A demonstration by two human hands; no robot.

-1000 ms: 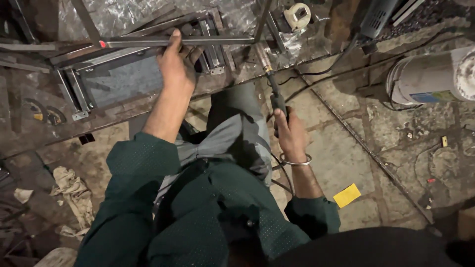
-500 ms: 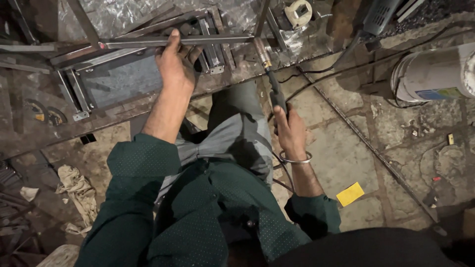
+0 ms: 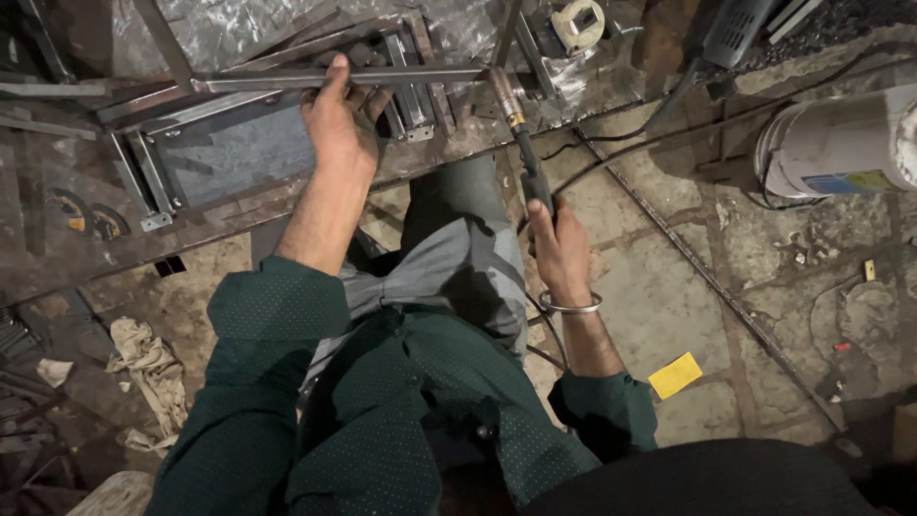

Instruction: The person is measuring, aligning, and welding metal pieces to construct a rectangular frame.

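Note:
My left hand [image 3: 339,124] presses down on a long square metal bar [image 3: 420,75] that lies across a rectangular steel frame [image 3: 143,182] on the workbench. My right hand [image 3: 559,250], with a metal bangle on the wrist, grips the black handle of a welding torch [image 3: 521,143]. The torch's brass tip touches the right end of the bar. A black cable runs from the torch down past my legs.
A white drum [image 3: 841,143] lies on its side at the right. A thin rod [image 3: 707,282] slants across the stone floor. A yellow card [image 3: 675,375] and a crumpled rag [image 3: 143,368] lie on the floor. A tape roll [image 3: 578,21] sits on the bench.
The view has shifted slightly. My left hand stays on the bar and my right hand keeps the torch at the bar's end.

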